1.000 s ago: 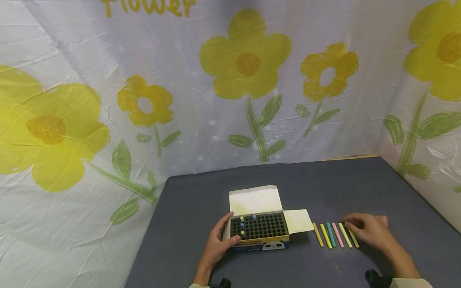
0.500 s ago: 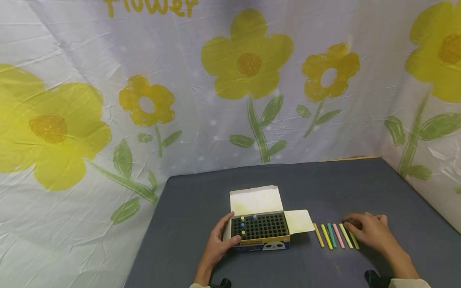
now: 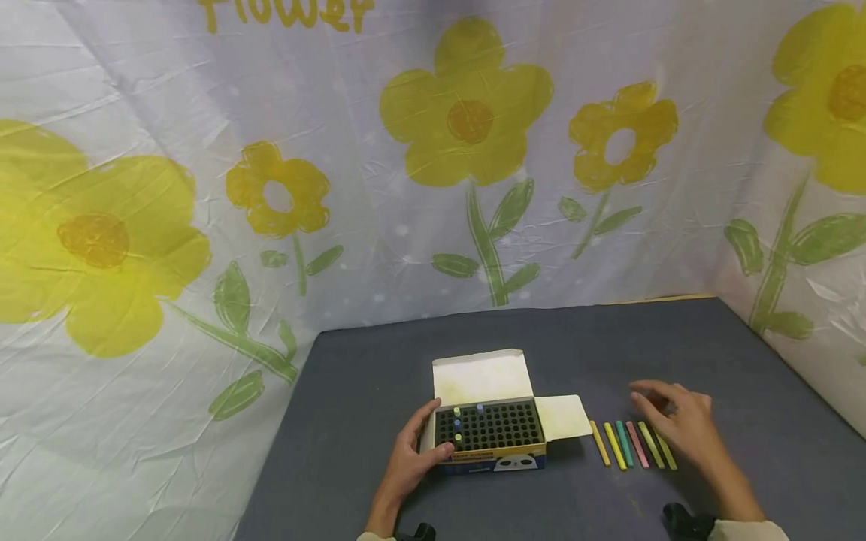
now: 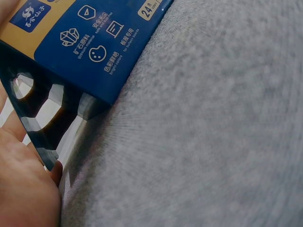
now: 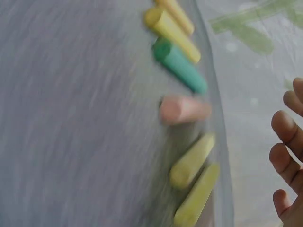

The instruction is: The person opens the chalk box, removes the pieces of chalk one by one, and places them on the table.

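Observation:
My left hand (image 3: pixel 409 451) holds the left end of a chalk box (image 3: pixel 517 461), its thumb on the front corner and fingers along the side. The left wrist view shows the box's blue printed face. Inside is a black holder (image 3: pixel 504 424) full of round holes, with several chalk sticks standing at its left part. To the right, chalk sticks lie in a row: orange (image 3: pixel 599 443), yellow (image 3: pixel 615 446), teal (image 3: pixel 624 443), pink (image 3: pixel 637 445) and two yellow-green ones (image 3: pixel 652 445). Over the row's right end hovers my right hand (image 3: pixel 690 424), fingers loosely bent, nothing between them.
The box's white lid (image 3: pixel 482 376) stands folded back, and a side flap (image 3: pixel 563 417) sticks out toward the chalk row. A dark grey cloth (image 3: pixel 379 391) covers the table. Behind it hangs a white curtain (image 3: pixel 365 188) printed with yellow flowers.
My right hand has lifted off the rightmost chalk sticks and shifted slightly left and away from me. The left hand and the box have stayed in place.

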The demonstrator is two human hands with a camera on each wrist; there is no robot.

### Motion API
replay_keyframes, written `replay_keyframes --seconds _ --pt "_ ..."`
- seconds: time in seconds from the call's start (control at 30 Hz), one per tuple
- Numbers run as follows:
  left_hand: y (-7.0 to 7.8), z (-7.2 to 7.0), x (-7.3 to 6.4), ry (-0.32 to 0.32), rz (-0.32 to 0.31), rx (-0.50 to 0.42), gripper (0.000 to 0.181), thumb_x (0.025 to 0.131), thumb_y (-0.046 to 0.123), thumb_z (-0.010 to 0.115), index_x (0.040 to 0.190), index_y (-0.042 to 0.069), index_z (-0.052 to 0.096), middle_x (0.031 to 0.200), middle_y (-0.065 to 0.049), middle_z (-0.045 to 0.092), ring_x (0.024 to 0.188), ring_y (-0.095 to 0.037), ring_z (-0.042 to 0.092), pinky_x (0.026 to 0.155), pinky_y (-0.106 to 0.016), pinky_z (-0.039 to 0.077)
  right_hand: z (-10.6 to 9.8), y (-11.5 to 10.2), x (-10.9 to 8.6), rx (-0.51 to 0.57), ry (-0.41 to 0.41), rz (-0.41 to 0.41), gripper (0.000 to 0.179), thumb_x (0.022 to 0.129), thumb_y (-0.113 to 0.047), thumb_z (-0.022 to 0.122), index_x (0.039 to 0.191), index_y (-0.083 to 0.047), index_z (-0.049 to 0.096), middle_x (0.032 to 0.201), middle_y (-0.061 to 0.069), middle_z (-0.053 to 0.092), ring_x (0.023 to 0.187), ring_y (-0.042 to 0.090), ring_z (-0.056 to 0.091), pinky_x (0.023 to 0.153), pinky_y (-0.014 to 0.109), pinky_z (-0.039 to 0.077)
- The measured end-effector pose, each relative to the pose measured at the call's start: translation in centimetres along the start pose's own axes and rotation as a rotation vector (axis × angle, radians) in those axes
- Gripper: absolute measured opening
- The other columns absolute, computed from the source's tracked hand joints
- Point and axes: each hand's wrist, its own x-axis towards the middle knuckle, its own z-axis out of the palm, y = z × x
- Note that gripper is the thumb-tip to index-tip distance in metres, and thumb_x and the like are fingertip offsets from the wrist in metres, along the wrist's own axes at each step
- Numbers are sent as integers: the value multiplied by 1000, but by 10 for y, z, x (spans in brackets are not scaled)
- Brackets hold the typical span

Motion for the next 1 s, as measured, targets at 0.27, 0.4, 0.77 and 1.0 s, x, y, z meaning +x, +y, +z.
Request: replay_keyframes --seconds 0.27,0.4,0.77,1.0 --pt "-1 0 1 2 -2 13 69 89 19 79 150 34 50 161 -3 42 151 -33 35 112 -59 35 12 -29 11 141 25 -50 22 89 -6 77 110 -9 76 73 -4 67 70 -3 51 88 53 23" --pt "0 -1 2 5 1 11 70 88 19 80 149 34 50 160 -3 43 151 -33 35 113 -60 34 23 -43 14 217 -3 -70 22 90 -6 76 111 -10 75 77 -6 66 73 -1 52 94 62 24" --pt "1 -3 1 -6 -1 7 70 88 19 80 150 34 49 161 -3 42 152 -32 35 113 -58 35 65 -88 19 265 24 -153 26 82 -2 81 105 -13 76 80 -7 66 75 13 53 90 49 24" --pt "-1 -2 0 -11 -10 -9 70 89 18 79 150 35 49 162 -2 41 152 -31 34 113 -57 36 91 -112 21 238 -21 -213 25 79 -6 85 102 -10 76 82 -8 70 79 16 51 86 45 21"
